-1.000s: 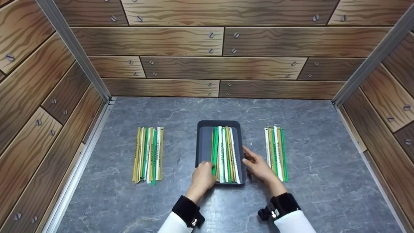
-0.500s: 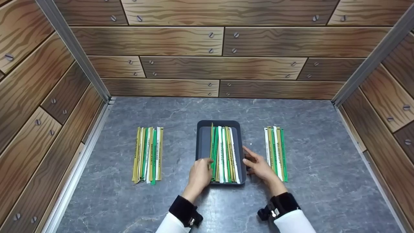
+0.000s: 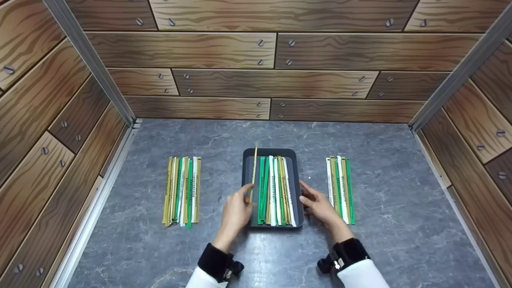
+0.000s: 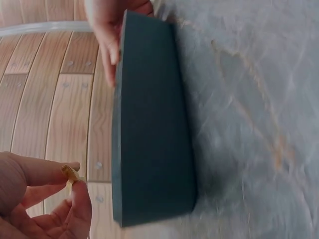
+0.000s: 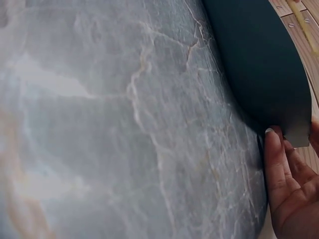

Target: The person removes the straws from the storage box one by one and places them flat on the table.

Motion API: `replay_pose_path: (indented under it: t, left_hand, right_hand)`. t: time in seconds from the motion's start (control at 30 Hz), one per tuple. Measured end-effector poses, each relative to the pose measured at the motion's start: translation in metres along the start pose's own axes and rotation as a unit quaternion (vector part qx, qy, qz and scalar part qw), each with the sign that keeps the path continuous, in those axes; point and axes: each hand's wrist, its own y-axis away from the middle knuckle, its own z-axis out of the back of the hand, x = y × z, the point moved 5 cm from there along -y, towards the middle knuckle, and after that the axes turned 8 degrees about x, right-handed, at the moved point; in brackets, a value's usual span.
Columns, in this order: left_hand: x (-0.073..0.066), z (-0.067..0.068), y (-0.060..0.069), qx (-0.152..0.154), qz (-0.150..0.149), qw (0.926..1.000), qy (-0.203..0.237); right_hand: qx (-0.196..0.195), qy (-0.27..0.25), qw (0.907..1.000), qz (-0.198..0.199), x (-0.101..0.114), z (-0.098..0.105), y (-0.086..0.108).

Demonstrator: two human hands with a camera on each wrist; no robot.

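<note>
In the head view a dark tray [image 3: 300,176] holds a row of green, white and yellow sticks [image 3: 273,190]. The left hand [image 3: 236,210] pinches one yellow stick [image 3: 254,168] between thumb and fingers, over the tray's left side, its far end reaching past the back rim. In the left wrist view the left hand [image 4: 45,199] shows that stick's end [image 4: 72,174] at its fingertips, beside the tray wall [image 4: 154,124]. The right hand [image 3: 323,206] touches the tray's right side with fingers extended; in the right wrist view the right hand [image 5: 294,184] rests against the tray wall [image 5: 264,64].
On the grey marbled table [image 3: 140,256] lie a row of sticks [image 3: 182,192] left of the tray and another row [image 3: 341,190] right of it, near the right hand. Wood-patterned walls [image 3: 224,84] with metal corner strips stand behind and at both sides.
The left hand has moved left and slightly away from the person, drawing the yellow stick off the left edge of the row and up. The right hand has stayed at the tray's side.
</note>
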Motion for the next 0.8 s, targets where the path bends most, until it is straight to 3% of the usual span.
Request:
replay_pose_path:
  t: [0.2,0.43,0.67,0.8]
  left_hand:
    - [0.017,0.024,0.006,-0.030,0.021,0.9993,-0.005]
    - [0.049,0.057,0.017,-0.058,0.078,0.9952,-0.013]
    - [0.085,0.082,0.028,-0.042,0.155,0.9834,-0.084]
    - [0.097,0.088,0.032,-0.038,0.177,0.9767,-0.116]
  right_hand:
    - [0.000,-0.005,1.0000,0.000,0.005,-0.003,0.002]
    - [0.001,0.000,1.0000,-0.002,0.000,-0.002,0.000]
    - [-0.007,0.012,0.9999,-0.003,-0.001,0.000,0.000]
    - [-0.005,0.013,0.9999,-0.003,-0.001,0.000,0.000]
